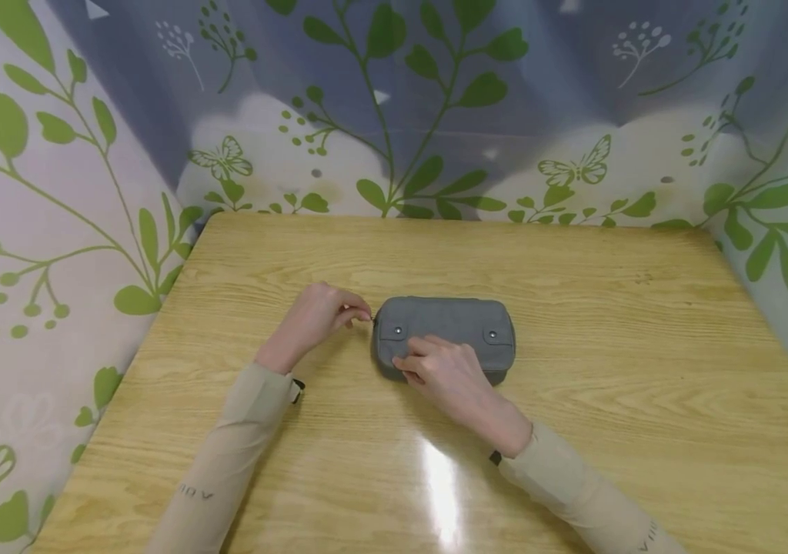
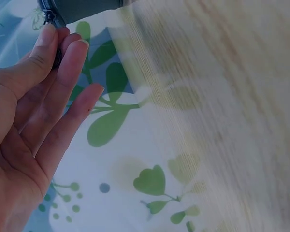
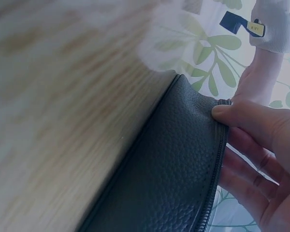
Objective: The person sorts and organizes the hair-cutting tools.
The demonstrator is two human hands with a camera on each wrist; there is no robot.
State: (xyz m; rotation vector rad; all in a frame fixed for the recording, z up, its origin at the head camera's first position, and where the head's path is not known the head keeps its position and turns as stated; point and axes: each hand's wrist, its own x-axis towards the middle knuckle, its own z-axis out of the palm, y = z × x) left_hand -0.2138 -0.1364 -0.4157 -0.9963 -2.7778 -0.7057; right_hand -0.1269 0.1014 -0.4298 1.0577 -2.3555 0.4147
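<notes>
A grey zippered pouch [image 1: 445, 317] with two metal snaps on its top lies on the wooden table. At its left end my left hand [image 1: 318, 314] pinches the zipper pull [image 2: 49, 17] between thumb and forefinger; the other fingers are loosely bent in the left wrist view. My right hand [image 1: 451, 377] grips the pouch near its front left corner. In the right wrist view its thumb presses the pebbled side, right by the zipper [image 3: 213, 186], and the fingers lie on the other side. There the zipper's teeth run along the pouch's edge.
The pale wooden table [image 1: 609, 323] spreads around the pouch on all sides. Behind it hangs a blue and white cloth [image 1: 338, 115] printed with green leaves and butterflies, and similar cloth covers both sides. A bright light reflection falls on the table's front part.
</notes>
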